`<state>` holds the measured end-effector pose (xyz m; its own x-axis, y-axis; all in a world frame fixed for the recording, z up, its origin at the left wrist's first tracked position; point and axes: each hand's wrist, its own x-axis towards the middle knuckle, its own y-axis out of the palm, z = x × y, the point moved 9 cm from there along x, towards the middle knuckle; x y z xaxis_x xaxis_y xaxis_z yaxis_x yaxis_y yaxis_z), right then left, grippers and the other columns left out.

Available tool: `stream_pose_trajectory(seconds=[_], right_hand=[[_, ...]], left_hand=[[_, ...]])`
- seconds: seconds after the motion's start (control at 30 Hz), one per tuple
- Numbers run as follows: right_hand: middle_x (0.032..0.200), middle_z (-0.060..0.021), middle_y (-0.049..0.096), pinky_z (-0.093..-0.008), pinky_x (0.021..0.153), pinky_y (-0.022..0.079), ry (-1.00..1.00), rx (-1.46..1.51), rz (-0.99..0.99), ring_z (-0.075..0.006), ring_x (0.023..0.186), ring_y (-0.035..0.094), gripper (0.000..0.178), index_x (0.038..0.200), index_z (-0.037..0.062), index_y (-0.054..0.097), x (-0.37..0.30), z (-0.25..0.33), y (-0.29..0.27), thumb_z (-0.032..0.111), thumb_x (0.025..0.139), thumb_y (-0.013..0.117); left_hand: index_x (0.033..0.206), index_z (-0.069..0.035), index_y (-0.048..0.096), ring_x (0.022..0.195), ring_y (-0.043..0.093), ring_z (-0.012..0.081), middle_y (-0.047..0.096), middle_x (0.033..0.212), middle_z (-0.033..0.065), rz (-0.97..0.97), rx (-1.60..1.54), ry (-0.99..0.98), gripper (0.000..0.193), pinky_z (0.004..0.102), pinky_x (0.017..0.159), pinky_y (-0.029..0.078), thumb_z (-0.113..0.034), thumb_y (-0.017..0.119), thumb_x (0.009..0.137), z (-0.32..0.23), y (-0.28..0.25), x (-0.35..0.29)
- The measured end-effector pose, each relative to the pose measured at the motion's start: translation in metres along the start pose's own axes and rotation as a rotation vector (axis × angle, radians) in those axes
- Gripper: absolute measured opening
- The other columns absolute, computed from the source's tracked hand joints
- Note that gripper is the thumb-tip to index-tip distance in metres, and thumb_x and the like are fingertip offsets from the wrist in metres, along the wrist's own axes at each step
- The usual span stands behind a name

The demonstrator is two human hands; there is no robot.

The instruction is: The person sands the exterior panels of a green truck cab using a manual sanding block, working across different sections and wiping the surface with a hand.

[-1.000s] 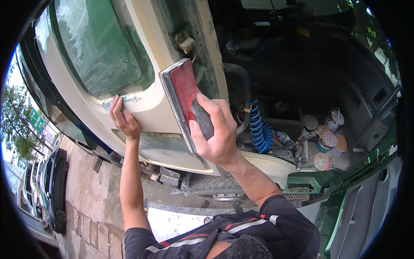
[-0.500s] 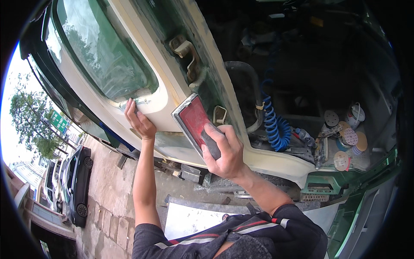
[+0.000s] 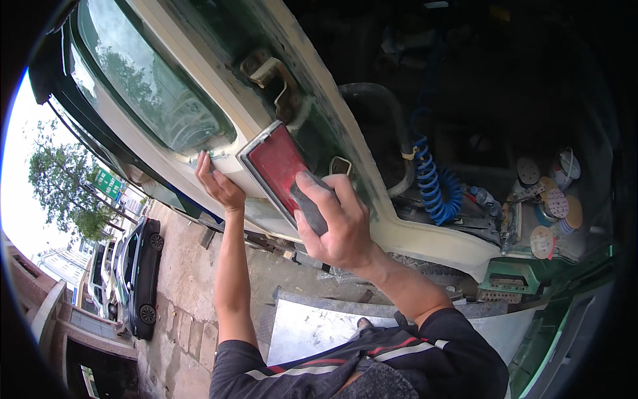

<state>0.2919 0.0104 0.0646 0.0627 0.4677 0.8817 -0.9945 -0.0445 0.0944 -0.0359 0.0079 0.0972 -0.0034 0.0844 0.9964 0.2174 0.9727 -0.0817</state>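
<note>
My right hand (image 3: 339,229) grips the dark grey handle of a hand sanding block (image 3: 274,163) with a long red back plate. The block lies tilted against the cream-painted pillar of a vehicle cab, beside the lower corner of a window (image 3: 166,100); its working face is hidden. My left hand (image 3: 222,189) holds nothing; its fingers stretch out on the cream panel (image 3: 186,159) just under the window. A bent metal bracket (image 3: 276,76) and a small loop-shaped catch (image 3: 340,166) sit on the green-and-cream door frame above and right of the block.
Right of the pillar is the dark cab opening, with a coiled blue hose (image 3: 438,193). Round sanding discs (image 3: 555,199) and a white tub (image 3: 567,166) lie on its floor. A green step (image 3: 508,276) is below; parked cars (image 3: 136,272) stand far left.
My right hand and the sanding block have moved up and left, closer to the window corner. My left hand stays under the window. The whole view has shifted slightly.
</note>
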Motion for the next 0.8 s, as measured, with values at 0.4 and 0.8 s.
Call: stream_pose_trajectory(seconds=[0.4,0.8], right_hand=[[0.101,-0.0130,0.057,-0.0425,0.065,0.055,0.019,0.005,0.026,-0.0316,0.082,0.064,0.058,0.138,0.0098,0.062,-0.049,-0.018,-0.001,0.009,0.082,0.075],[0.101,-0.0134,0.057,-0.0415,0.067,0.055,-0.003,0.006,0.029,-0.0314,0.083,0.063,0.059,0.139,0.0085,0.061,0.001,-0.013,-0.001,0.008,0.081,0.076]], left_hand=[[0.131,0.010,0.058,0.137,0.051,0.0416,0.057,0.140,0.0279,-0.025,0.001,-0.008,0.044,0.0503,0.120,0.035,-0.015,0.040,0.099,0.001,0.001,0.003],[0.133,0.010,0.057,0.139,0.049,0.0408,0.055,0.143,0.0279,0.007,-0.004,-0.053,0.047,0.0494,0.121,0.033,-0.019,0.038,0.101,-0.001,0.008,0.002]])
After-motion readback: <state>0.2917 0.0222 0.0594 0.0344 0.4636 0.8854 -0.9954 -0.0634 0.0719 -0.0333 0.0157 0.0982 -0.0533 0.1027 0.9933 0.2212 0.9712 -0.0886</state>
